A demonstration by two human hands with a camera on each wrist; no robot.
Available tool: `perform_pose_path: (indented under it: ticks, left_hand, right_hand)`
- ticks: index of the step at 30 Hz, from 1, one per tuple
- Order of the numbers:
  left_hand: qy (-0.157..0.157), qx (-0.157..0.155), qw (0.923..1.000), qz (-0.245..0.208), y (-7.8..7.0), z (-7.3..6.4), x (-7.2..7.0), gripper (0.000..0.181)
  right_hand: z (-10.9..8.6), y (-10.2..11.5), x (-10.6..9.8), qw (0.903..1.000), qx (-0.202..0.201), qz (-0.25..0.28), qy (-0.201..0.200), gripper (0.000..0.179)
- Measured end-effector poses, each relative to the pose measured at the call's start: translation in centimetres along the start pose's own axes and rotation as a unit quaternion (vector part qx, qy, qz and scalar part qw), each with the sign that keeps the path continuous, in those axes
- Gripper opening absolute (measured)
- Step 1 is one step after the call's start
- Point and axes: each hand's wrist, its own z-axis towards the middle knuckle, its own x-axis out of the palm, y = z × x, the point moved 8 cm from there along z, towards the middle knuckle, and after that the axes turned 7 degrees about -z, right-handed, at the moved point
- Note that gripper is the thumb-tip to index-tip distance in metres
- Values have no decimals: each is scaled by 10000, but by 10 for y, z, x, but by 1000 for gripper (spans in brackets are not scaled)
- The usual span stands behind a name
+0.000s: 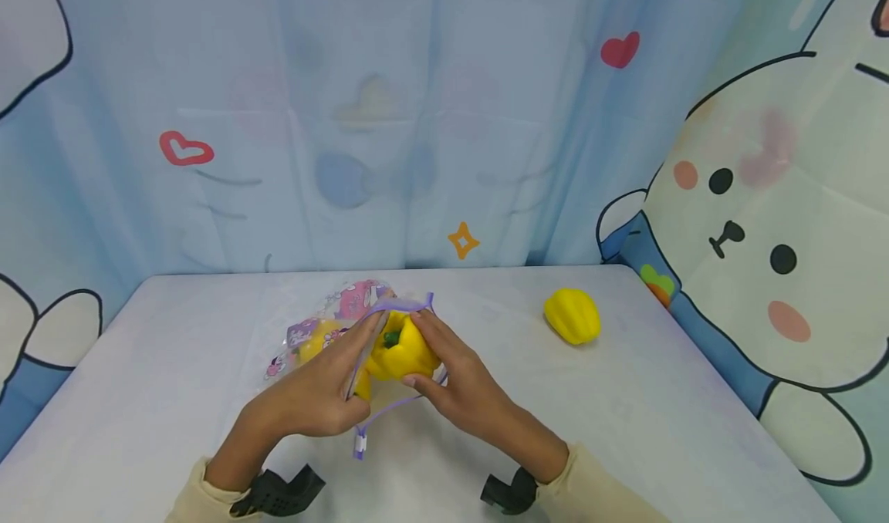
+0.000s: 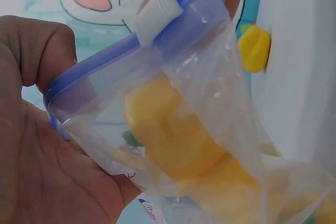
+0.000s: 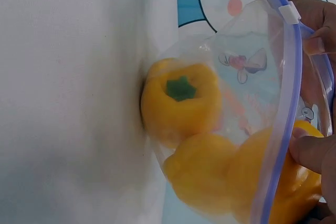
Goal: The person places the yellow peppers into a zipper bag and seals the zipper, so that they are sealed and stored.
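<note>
Yellow bell pepper [image 1: 411, 353] pinched by right hand [image 1: 467, 376] | left hand [image 1: 312, 388] grips slider bag [image 3: 244, 103] | floppy bag could fold, snagging pepper

Zip bag [image 3: 247, 98]: no words, brand or numbers can be read.
Curtain [image 1: 486, 60]: no lettering can be read; printed signs are red hearts [image 1: 620, 50] and an orange four-pointed star [image 1: 463, 232].

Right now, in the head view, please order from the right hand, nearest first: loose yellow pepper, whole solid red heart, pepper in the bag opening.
1. Pepper in the bag opening: the right hand touches its right side.
2. Loose yellow pepper: on the table, to the right.
3. Whole solid red heart: curtain, upper right.
</note>
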Motion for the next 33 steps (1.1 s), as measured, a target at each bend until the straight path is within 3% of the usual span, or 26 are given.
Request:
perform_pose_path:
  ticks: [9,16,25,33]
  left_hand:
    - [50,-82,9999,86,2,-1,1,99]
    - [-46,-27,9997,-233,3,-1,-2,99]
    - [81,-154,9998,17,5,0,1,99]
    - [-42,-213,9997,-114,8,1,-2,99]
  right_hand:
    - [3,0,8,9998,93,-154,49,80]
    - [3,-3,13,9998,192,-21,24,82]
    - [10,-11,25,9965,491,-142,665,79]
    - [11,-15,24,9961,604,-155,628,79]
